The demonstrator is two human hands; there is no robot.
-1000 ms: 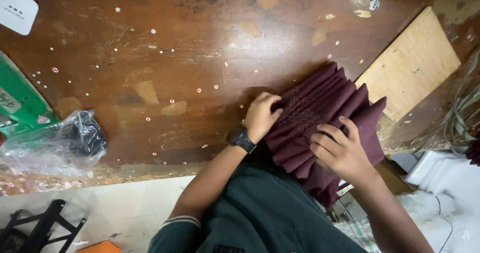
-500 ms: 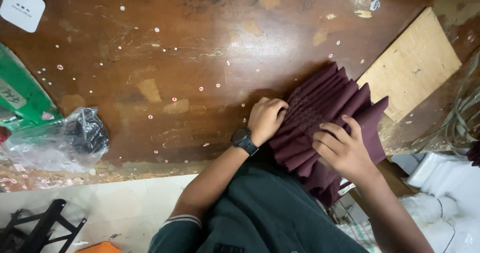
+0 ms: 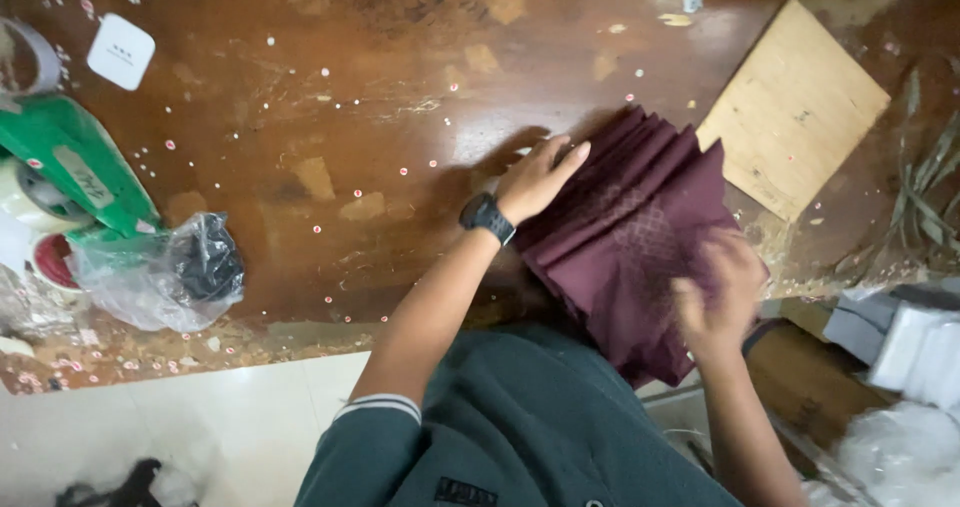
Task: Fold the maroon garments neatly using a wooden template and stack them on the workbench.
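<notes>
Pleated maroon cloth (image 3: 630, 237) fanned over table edge

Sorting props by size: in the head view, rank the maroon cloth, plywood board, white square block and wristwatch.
1. maroon pleated cloth
2. plywood board
3. white square block
4. black wristwatch, looks close to the block, so unsure.

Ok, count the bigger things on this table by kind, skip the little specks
Pleated maroon cloth: 1
Pale wooden board: 1
Clear plastic bag: 1
White square box: 1
Green tape dispenser: 1
Total: 5
</notes>
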